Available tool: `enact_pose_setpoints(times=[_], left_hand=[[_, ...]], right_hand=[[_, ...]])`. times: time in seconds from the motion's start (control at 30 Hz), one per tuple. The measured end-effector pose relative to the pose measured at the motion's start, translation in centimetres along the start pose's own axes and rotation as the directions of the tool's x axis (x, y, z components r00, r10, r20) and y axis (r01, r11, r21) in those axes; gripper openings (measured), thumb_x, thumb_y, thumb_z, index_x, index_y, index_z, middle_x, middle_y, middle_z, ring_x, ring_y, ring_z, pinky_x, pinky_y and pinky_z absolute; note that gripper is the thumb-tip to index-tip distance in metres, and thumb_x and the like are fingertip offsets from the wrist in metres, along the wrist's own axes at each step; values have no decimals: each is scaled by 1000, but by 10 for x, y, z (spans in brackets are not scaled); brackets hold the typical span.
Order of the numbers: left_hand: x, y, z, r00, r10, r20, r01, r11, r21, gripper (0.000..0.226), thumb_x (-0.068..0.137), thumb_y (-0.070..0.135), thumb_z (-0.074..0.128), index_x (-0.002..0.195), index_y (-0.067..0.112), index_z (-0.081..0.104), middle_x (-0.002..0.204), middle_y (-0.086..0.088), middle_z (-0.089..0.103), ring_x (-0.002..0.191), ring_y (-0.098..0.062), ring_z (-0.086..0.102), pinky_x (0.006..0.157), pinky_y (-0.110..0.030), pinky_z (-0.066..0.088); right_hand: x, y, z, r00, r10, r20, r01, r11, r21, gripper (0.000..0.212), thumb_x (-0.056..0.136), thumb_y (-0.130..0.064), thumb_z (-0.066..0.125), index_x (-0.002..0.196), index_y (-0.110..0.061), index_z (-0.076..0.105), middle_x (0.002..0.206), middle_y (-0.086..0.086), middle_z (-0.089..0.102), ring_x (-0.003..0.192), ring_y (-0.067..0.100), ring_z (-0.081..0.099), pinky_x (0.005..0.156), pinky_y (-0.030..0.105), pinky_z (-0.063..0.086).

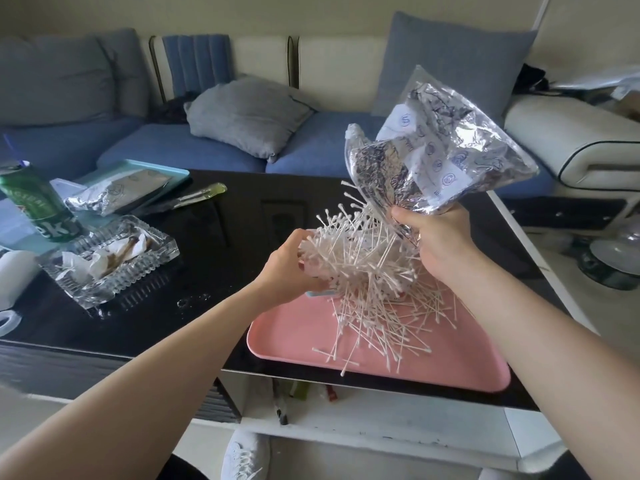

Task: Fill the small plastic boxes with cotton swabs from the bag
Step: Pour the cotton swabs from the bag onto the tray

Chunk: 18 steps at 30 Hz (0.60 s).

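Gripping with right hand (438, 244) a crinkled silver foil bag (446, 147), tipped mouth-down over a pink plastic tray (298, 337) heaped with white cotton swabs (374, 289). Curling left hand (287, 268) into heap; cannot tell whether holding anything.

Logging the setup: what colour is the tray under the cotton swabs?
Pink tray, plain with no pattern, clearest in the head view.
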State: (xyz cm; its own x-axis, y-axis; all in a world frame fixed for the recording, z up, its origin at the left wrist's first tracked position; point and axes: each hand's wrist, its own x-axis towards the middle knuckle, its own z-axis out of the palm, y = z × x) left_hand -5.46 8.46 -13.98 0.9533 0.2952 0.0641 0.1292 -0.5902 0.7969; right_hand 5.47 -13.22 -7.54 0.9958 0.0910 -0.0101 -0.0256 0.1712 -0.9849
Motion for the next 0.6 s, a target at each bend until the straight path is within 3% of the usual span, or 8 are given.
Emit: enact_pose_setpoints(times=[0.1,0.23,0.27,0.37,0.5,0.6], left_hand=[[0,-3,-4,999,-2,52,1,1000,19,79,68,17,88,132,36,44,108,-8,65,90,-28,66,76,-44,59],[0,-6,-5,995,0,103,-2,1000,22,76,65,28,88,129,37,48,121,2,60,102,-21,65,82,-35,58],[1,-7,-5,996,-2,91,-1,1000,30,75,66,26,87,130,36,49,117,3,63,100,-21,66,81,-35,59],[0,-6,-8,998,-32,54,29,998,58,77,69,22,87,133,35,47,106,0,68,95,-22,68,82,-42,60],[-3,-4,-13,990,-80,113,75,996,50,85,66,32,89,135,41,39,109,3,69,98,-18,67,86,-39,57],[-6,2,-19,985,-146,96,149,988,-32,78,66,32,83,131,41,40,112,0,69,104,-20,66,87,-37,53]], right_hand=[[5,-2,-6,998,50,-25,-49,997,55,68,64,-7,92,122,-1,58,119,10,67,111,22,62,95,32,46],[6,-10,-12,996,85,-27,-81,990,114,75,55,-12,96,122,-8,63,116,4,72,109,22,67,92,35,55],[5,-13,-15,996,86,-20,-83,991,107,72,58,-12,95,123,-9,64,116,3,72,108,20,68,90,31,56],[4,-19,-24,997,71,1,-71,996,48,48,80,-5,82,124,-3,64,119,3,70,97,11,67,64,11,54],[5,-18,-29,995,95,42,-97,995,38,49,83,-7,78,128,4,60,114,12,70,88,16,72,71,22,59],[6,-18,-32,989,129,74,-134,989,67,44,88,-8,72,129,3,58,108,10,68,86,15,69,71,21,58]])
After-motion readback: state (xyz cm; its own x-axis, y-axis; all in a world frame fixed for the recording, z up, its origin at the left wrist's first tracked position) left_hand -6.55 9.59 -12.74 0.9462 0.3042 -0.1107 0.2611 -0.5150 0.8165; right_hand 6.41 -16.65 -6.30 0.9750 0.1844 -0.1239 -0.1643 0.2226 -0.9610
